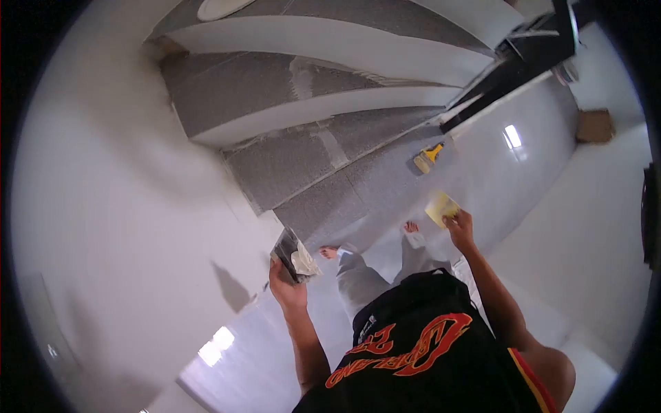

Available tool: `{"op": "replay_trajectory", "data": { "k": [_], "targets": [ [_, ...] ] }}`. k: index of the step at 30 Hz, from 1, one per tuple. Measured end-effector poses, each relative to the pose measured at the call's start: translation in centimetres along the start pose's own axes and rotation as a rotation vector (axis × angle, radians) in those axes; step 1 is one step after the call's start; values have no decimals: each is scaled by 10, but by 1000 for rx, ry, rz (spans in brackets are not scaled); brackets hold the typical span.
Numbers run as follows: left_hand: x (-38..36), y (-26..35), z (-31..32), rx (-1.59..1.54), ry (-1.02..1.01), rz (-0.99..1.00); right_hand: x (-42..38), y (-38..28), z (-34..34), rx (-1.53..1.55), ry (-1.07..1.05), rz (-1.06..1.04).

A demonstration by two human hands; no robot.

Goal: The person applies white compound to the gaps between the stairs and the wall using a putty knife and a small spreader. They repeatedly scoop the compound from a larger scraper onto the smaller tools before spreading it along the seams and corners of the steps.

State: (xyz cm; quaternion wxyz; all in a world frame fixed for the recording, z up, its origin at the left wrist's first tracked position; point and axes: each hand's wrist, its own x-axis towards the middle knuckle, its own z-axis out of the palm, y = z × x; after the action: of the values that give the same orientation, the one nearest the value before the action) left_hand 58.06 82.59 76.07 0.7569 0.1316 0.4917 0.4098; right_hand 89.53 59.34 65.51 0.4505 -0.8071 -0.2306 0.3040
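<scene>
My left hand (286,288) grips a flat dark trowel-like plate (288,253) loaded with a lump of pale putty (303,261), held close to the white wall (117,206). My right hand (460,228) holds a small yellow scraper or card (441,207) out over the glossy floor. My bare feet (411,226) and grey trousers (365,279) show below, with a black shirt bearing red lettering (413,351).
Grey speckled stairs (303,172) with white risers climb ahead. A yellow-handled tool (427,158) lies on the lowest landing. A dark railing (523,62) runs at the upper right. A brown box (594,126) sits at the far right on the white floor.
</scene>
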Motion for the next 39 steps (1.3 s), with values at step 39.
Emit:
{"op": "replay_trajectory", "data": {
  "k": [39],
  "targets": [
    [11,-362,-297,-399,65,412,2,232,128,331,-683,-51]
  ]
}}
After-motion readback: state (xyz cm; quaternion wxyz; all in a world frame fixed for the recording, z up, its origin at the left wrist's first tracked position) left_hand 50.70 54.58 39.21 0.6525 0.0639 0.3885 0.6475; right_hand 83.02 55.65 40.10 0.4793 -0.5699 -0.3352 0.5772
